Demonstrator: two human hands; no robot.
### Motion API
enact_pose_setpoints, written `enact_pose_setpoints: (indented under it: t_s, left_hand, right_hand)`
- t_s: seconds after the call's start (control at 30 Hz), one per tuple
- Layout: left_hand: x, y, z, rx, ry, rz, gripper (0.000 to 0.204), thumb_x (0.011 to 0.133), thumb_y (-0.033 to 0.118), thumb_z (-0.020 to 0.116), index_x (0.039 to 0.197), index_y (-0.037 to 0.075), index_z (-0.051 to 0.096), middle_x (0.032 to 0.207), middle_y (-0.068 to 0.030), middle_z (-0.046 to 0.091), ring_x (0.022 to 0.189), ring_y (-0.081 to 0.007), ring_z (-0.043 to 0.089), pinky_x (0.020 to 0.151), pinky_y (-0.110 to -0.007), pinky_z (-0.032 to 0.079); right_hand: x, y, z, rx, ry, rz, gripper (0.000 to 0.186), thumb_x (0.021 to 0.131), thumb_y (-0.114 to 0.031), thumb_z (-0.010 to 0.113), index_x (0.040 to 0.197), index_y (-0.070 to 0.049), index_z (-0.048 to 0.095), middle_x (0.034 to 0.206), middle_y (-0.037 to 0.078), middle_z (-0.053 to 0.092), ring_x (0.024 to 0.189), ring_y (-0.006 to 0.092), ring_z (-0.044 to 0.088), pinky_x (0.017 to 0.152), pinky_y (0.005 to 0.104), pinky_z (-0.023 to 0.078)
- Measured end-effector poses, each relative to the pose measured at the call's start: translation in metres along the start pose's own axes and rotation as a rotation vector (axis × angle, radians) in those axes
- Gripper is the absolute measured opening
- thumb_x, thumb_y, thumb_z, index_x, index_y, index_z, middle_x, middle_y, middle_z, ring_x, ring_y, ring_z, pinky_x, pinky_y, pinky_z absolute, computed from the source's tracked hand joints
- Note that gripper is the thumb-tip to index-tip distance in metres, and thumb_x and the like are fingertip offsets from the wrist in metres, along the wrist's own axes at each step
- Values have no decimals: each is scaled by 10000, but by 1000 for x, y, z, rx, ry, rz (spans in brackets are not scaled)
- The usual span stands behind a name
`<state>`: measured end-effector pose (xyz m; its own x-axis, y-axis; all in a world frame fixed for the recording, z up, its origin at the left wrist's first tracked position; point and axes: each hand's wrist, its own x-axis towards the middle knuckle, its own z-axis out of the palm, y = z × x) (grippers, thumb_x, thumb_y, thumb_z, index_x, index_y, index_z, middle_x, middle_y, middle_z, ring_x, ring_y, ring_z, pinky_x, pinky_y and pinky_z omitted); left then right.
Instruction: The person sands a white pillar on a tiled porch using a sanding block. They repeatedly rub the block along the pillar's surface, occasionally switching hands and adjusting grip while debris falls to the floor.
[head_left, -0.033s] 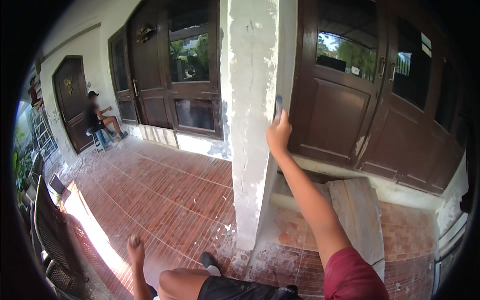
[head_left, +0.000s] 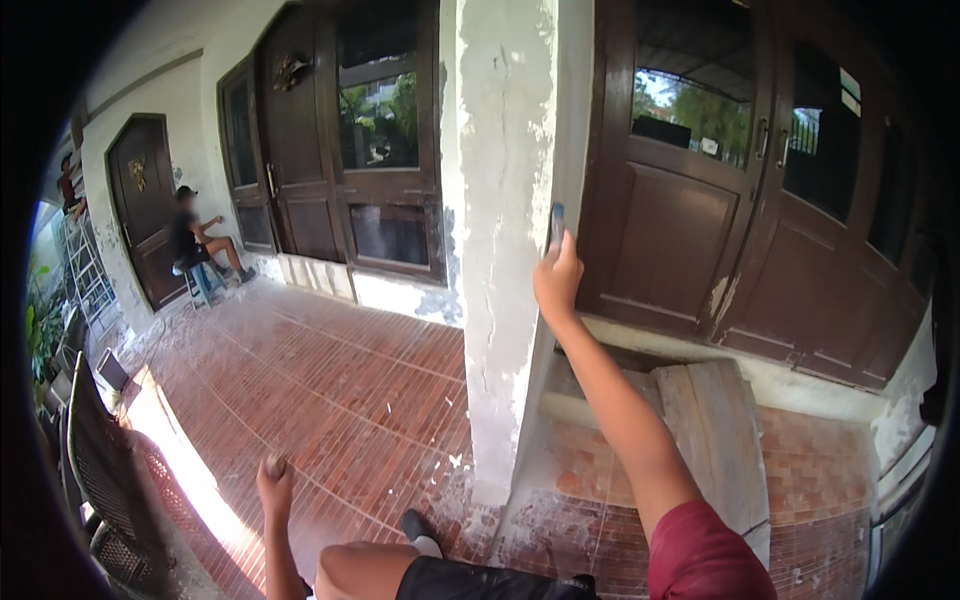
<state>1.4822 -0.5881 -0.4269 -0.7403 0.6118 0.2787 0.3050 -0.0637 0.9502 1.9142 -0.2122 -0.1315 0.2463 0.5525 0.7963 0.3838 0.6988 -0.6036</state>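
Observation:
My right hand [head_left: 558,282] is closed around a slim tool, seemingly a scraper [head_left: 557,222], with a blue upper end. It is held upright at the right edge of the square pillar [head_left: 505,180]; whether it touches the wall cannot be made out. Grey patches, rough pale paint edges and a long crack mark the pillar's face. Low on the left, my left hand [head_left: 274,490] is a closed fist above the tiled floor. Something small and brownish [head_left: 275,464] shows at its top, too unclear to name.
Dark wooden doors [head_left: 670,235] stand right of the pillar, above a step with a leaning board [head_left: 712,430]. Paint flakes [head_left: 456,461] lie on the red tiles. Wicker chairs [head_left: 105,470] line the left side. One person [head_left: 190,235] sits on a stool; another stands by a ladder [head_left: 88,265].
My right hand and the scraper have slid slightly down along the pillar's edge. My left fist has risen a little.

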Motion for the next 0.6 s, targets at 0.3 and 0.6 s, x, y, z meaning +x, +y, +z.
enact_pose_setpoints:
  t_s: [0.3, 0.6]
  left_hand:
    - [-36, -33, 257, 607, -381, 49, 359, 867, 328, 533, 1043, 31, 629, 886, -255, 647, 859, -404, 635, 754, -495, 489]
    - [-72, -175, 227, 555, -930, -526, 209, 727, 219, 770, 828, 75, 657, 707, 8, 613, 623, -115, 581, 538, -314, 474]
  right_hand:
    - [6, -4, 1, 21, 54, -89, 304, 896, -11, 472, 1196, 17, 519, 977, 276, 637, 934, 435, 615, 801, 461, 469]
    - [11, -9, 2, 21, 116, -164, 298, 879, 20, 463, 1171, 48, 517, 876, 278, 635, 839, 444, 618, 721, 470, 462]
